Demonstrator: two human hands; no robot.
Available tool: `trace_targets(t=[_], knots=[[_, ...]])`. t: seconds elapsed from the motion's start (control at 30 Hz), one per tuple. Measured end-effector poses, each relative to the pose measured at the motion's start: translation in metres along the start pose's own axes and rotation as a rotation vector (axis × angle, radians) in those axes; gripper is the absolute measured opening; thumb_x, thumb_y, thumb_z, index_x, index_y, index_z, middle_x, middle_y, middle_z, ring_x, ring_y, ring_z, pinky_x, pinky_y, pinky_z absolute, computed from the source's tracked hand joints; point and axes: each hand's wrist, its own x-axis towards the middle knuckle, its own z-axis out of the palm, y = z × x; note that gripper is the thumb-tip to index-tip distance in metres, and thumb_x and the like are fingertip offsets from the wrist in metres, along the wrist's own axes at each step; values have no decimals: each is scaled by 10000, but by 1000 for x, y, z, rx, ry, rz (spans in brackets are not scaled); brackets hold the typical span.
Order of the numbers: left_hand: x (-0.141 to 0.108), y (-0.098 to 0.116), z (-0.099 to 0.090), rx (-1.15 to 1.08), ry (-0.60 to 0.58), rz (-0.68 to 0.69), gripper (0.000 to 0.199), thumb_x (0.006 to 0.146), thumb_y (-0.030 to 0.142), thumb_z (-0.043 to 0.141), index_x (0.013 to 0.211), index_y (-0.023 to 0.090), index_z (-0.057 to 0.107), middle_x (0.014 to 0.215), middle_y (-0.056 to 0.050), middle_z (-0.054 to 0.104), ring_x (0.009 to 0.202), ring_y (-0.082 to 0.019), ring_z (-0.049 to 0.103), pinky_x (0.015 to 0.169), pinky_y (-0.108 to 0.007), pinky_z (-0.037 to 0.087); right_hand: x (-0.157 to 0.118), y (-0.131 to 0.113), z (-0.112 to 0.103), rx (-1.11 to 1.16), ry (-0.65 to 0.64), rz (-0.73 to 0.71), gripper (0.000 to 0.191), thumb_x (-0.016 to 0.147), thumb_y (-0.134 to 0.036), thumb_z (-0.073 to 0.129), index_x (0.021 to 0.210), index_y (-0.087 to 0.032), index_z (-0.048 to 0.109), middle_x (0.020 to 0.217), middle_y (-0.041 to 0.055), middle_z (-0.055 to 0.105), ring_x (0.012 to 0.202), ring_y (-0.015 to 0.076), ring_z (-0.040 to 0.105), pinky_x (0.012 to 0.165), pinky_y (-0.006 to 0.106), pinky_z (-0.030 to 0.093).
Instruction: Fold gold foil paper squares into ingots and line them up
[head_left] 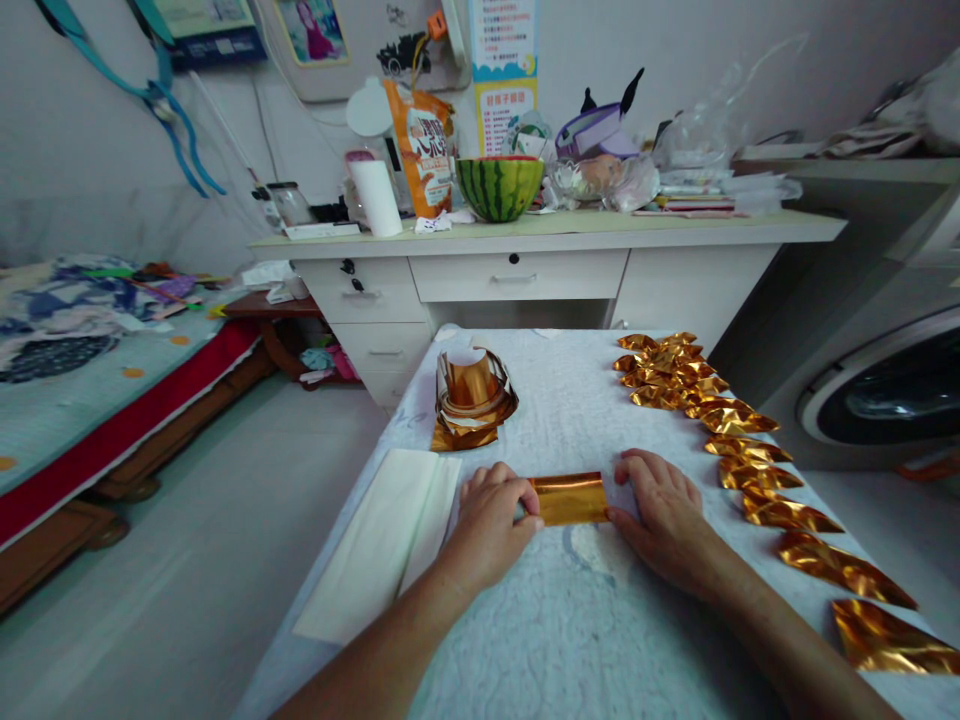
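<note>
A small rectangle of shiny gold foil (571, 499), perhaps rolled or folded, lies on the cloth-covered table before me. My left hand (495, 508) pinches its left end between thumb and fingers. At the right end, my right hand (664, 502) has thumb and forefinger apart, the thumb tip touching the foil's lower corner. Left of my left hand lies a stack of pale paper sheets (375, 540). Farther back is a curled stack of gold foil sheets (472, 395). Several twisted gold foil pieces (757, 473) line the table's right side.
A white desk (525, 275) stands behind the table, holding a watermelon half (500, 188), an orange snack bag (424, 150) and a white paper roll (376, 198). A bed (112, 400) is at left, a washing machine (885, 370) at right.
</note>
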Motion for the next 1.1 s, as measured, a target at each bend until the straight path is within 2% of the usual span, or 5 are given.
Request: trace_targets(t=[0.17,0.27,0.37,0.53,1.1], knots=[[0,3,-2,11,-3,-8,49,761,210,664,785,247,644,958,4,591,1001,-207,502,867,-336,345,2,-17,-11,154,129,-139,90,847,-184,494,910,-201,556,1038,103,570,950,258,510,811,391,379],[0,4,-2,39,-2,-13,51,751,208,663,780,246,648,947,0,586,997,-211,500,857,-336,342,2,-31,-10,250,-46,-254,130,886,-156,458,851,-207,573,856,52,587,820,212,516,750,345,370],[-1,6,0,66,18,-15,27,757,243,666,770,241,643,926,-3,580,979,-214,500,847,-339,336,2,-37,-2,239,-133,-215,154,893,-142,468,828,-203,594,843,46,603,807,208,517,743,342,359],[-1,14,5,121,73,-52,236,738,413,719,697,213,600,878,-9,564,939,-229,492,812,-351,313,2,-36,7,191,-159,-179,125,880,-129,508,844,-194,608,870,54,616,818,218,517,737,347,347],[6,0,-8,31,-36,4,98,742,190,655,772,223,567,904,9,578,932,-215,503,793,-319,320,1,-31,11,198,-139,-196,150,856,-103,518,878,-222,607,906,39,619,837,213,529,747,344,360]])
